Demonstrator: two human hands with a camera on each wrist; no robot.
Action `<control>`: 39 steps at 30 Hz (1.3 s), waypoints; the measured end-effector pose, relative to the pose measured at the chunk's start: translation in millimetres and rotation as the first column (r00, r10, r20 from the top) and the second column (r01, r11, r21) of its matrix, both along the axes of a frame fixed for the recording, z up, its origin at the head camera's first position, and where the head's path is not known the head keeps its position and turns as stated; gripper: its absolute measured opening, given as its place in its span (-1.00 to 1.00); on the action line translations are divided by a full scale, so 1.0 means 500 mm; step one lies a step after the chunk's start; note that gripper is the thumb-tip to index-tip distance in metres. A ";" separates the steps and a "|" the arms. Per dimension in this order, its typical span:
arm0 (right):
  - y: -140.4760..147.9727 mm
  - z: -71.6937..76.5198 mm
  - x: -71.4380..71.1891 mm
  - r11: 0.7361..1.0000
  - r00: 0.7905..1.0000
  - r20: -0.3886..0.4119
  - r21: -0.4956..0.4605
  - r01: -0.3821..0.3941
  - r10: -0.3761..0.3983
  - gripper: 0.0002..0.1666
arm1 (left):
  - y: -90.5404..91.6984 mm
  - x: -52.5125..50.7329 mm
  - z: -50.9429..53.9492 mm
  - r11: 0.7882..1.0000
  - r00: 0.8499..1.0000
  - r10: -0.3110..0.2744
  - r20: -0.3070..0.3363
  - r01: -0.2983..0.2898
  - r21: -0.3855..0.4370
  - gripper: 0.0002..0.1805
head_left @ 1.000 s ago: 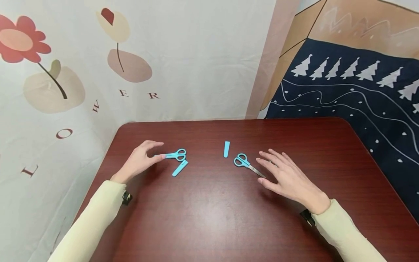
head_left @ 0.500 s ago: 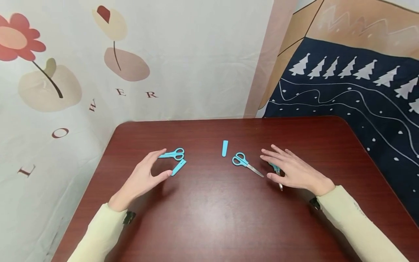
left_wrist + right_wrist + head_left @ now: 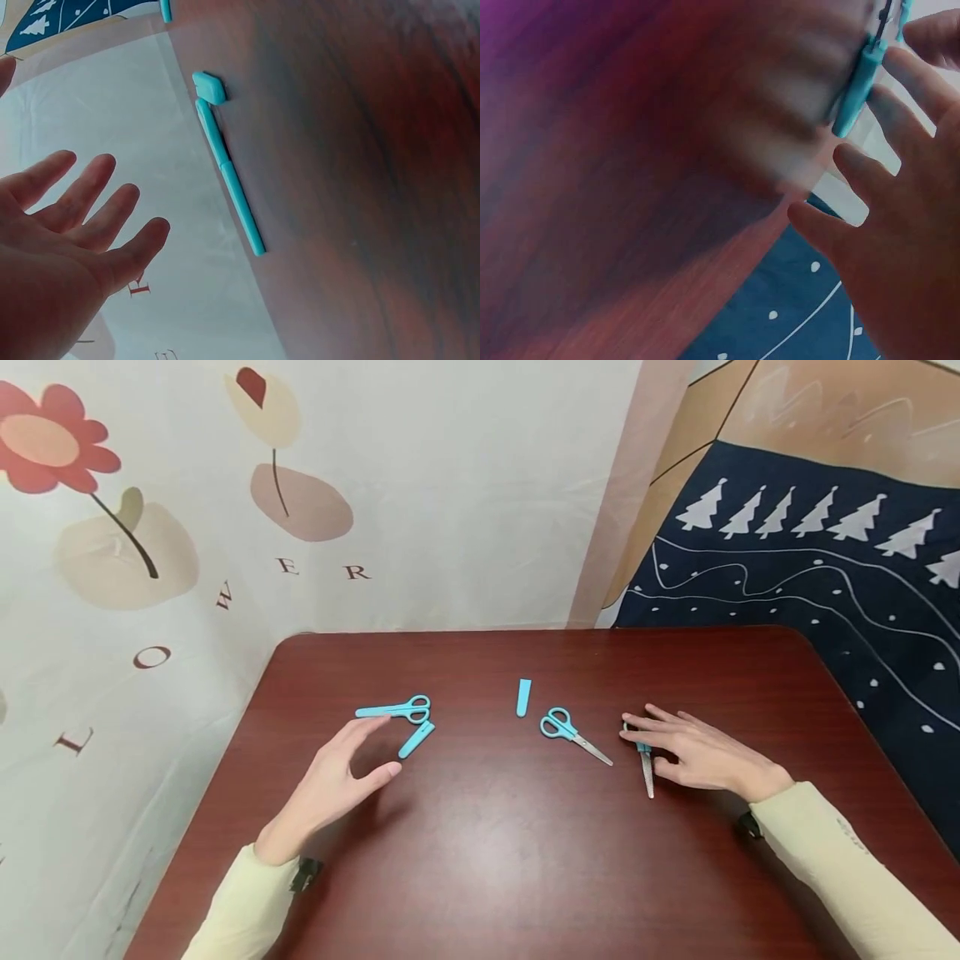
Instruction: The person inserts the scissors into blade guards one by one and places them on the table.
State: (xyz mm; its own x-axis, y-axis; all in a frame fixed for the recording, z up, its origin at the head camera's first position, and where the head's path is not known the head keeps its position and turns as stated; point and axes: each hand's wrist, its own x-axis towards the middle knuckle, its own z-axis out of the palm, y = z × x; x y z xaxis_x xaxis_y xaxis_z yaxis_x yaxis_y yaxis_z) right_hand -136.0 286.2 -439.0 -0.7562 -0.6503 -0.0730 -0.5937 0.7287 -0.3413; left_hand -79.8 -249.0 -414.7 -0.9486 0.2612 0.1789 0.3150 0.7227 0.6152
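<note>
On the left of the table lies a pair of scissors (image 3: 382,712) with light blue handles, its blades inside a blue blade cover. A loose blue blade cover (image 3: 416,740) is just below its handles. My left hand (image 3: 330,785) hovers beside both, fingers spread and holding nothing; in the left wrist view the hand (image 3: 67,247) is clear of them. My right hand (image 3: 701,756) lies over the handles of bare-bladed scissors (image 3: 647,772), partly hiding them. The right wrist view has its fingers extended near the blue handle (image 3: 859,90).
Another bare-bladed pair of scissors (image 3: 576,737) lies between the hands. Behind it is a second loose blade cover (image 3: 523,698). The brown table (image 3: 480,843) meets a pale printed curtain (image 3: 450,510) at its back edge.
My left hand has drawn back from the covered scissors toward the near side. The right hand has moved right, away from the middle scissors, and uncovered the blades of the right pair.
</note>
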 end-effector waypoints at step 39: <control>0.069 -0.011 0.034 0.989 0.950 -0.311 -0.128 -0.072 0.029 -0.68 | 0.034 -0.032 -0.038 1.000 1.000 -0.003 0.007 0.003 -0.009 -0.35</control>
